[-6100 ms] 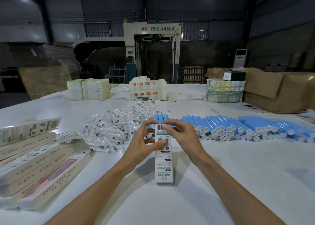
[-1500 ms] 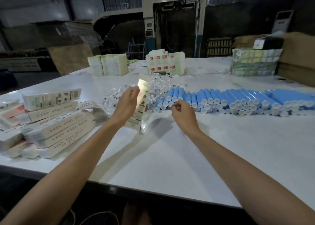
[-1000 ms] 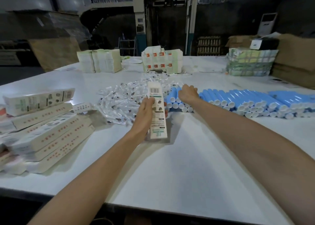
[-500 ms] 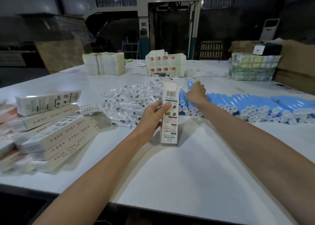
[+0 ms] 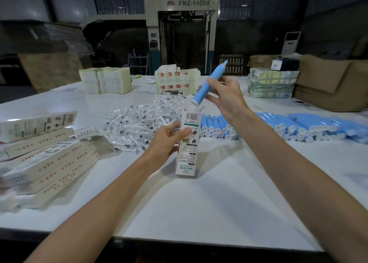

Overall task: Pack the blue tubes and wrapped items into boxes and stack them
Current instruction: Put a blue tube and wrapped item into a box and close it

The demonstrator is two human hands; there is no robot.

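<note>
My left hand [image 5: 167, 141] grips the box [image 5: 188, 143] around its middle, thumb across the printed face and fingers curled behind it. The box stands nearly upright. Its lower end rests on the white table [image 5: 199, 203] just below and to the right of that grip, and its open top end is above the thumb, barcode facing me.

My right hand [image 5: 225, 97] is higher and further out than the left one. It pinches a blue tube [image 5: 209, 83] about halfway along its length, between thumb and fingers. The tube slants: its white capped end points down and left from the pinch and sits right at the open mouth of the box, while its tapered tip rises above the hand. I cannot tell whether the cap has crossed the box's rim or only touches it.

Below the right wrist, on the table, lies the row of blue tubes [image 5: 278, 127]. They lie side by side with white caps towards me, running off to the right, away from both hands. Just beyond the left hand's fingers, behind the box, is the heap of wrapped items [image 5: 139, 123] in clear film. Well out to the left of the left forearm lie the packed boxes [image 5: 45, 157], stacked flat in a loose, slanting pile.
</note>
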